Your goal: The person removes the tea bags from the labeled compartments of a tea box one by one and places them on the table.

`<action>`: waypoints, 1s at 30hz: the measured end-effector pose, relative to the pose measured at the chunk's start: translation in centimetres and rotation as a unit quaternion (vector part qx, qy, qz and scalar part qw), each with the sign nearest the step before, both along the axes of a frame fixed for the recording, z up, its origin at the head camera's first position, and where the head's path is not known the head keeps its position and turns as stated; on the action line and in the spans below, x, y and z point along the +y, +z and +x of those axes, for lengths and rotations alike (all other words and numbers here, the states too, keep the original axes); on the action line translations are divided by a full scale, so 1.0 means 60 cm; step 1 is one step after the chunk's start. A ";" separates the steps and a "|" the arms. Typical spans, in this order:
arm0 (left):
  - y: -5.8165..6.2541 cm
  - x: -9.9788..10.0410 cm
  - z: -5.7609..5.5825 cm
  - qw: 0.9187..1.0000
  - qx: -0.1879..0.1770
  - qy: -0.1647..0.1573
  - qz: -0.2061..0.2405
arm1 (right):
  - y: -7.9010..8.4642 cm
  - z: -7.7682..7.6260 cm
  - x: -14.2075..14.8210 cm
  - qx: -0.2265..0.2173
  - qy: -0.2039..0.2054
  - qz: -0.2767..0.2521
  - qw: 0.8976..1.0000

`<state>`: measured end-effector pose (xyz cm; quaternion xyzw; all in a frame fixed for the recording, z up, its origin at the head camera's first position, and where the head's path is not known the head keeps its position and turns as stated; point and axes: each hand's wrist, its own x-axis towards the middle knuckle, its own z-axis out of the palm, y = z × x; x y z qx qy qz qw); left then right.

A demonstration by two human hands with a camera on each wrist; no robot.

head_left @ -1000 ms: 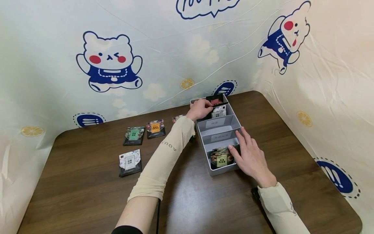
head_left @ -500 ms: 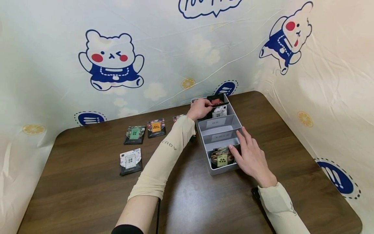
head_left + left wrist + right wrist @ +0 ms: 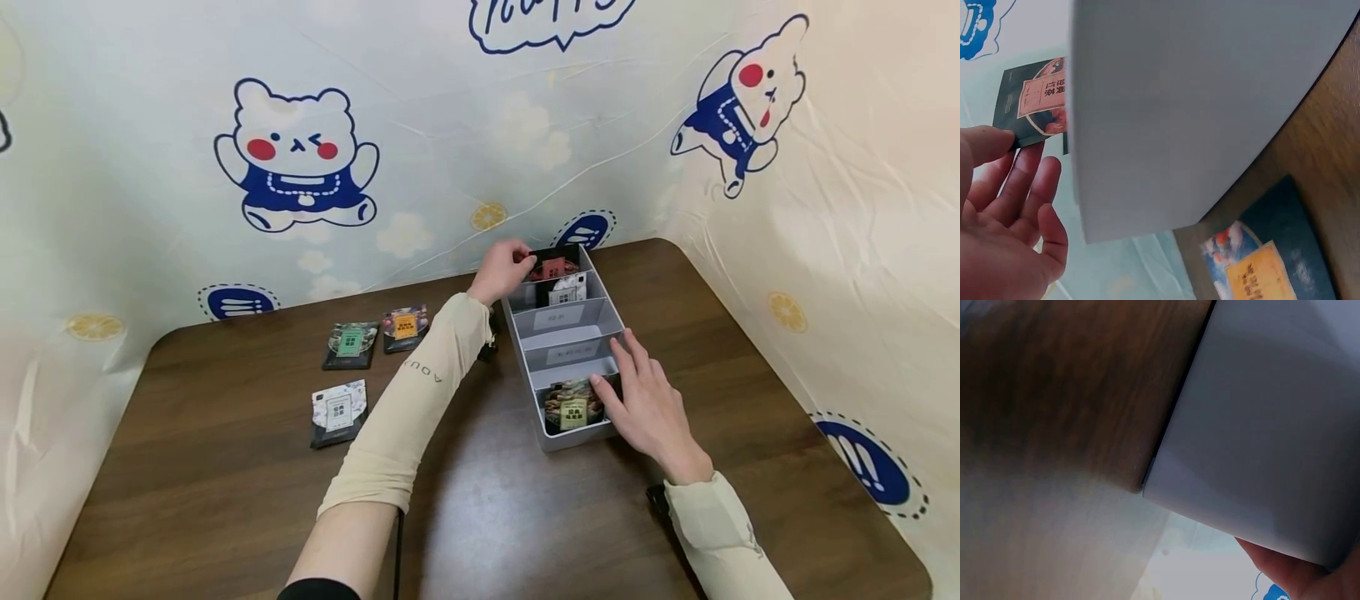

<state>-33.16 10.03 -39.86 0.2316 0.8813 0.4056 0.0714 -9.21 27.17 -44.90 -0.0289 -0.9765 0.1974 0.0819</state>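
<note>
A light grey divided box (image 3: 577,437) stands lengthwise on the table. At its far end, my left hand (image 3: 501,271) pinches the edge of a black sachet with a red label (image 3: 558,267) between thumb and fingers. The left wrist view shows this red-labelled sachet (image 3: 1044,97) partly behind the box wall. A white-and-black sachet (image 3: 568,289) sits in the second compartment. My right hand (image 3: 652,412) rests on the box's right rim with its fingers extended; its thumb is by a sachet with a yellow-green label (image 3: 573,407) in the nearest compartment.
Left of the box, a green-labelled sachet (image 3: 351,343), an orange-labelled sachet (image 3: 405,327) and a white sachet (image 3: 339,413) lie on the wooden table (image 3: 210,467). A printed cloth (image 3: 427,150) hangs behind the table.
My left hand has moved slightly back and left, uncovering more of the red-labelled sachet. A sachet by the left forearm is now hidden by the sleeve. The right hand stays at the rim.
</note>
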 end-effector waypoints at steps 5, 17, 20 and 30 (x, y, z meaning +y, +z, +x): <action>0.011 -0.011 0.000 0.999 -0.006 0.013 0.032 | -0.001 0.001 0.000 0.002 -0.001 0.000 1.000; 0.049 -0.050 0.004 0.995 0.004 0.028 0.099 | 0.000 0.001 -0.002 0.000 0.001 0.001 1.000; 0.058 -0.062 0.007 0.994 0.008 0.029 0.109 | 0.000 0.001 -0.003 0.001 0.001 0.002 1.000; 0.075 -0.108 0.016 0.995 0.026 0.026 0.091 | 0.001 0.001 -0.003 0.006 0.005 0.003 1.000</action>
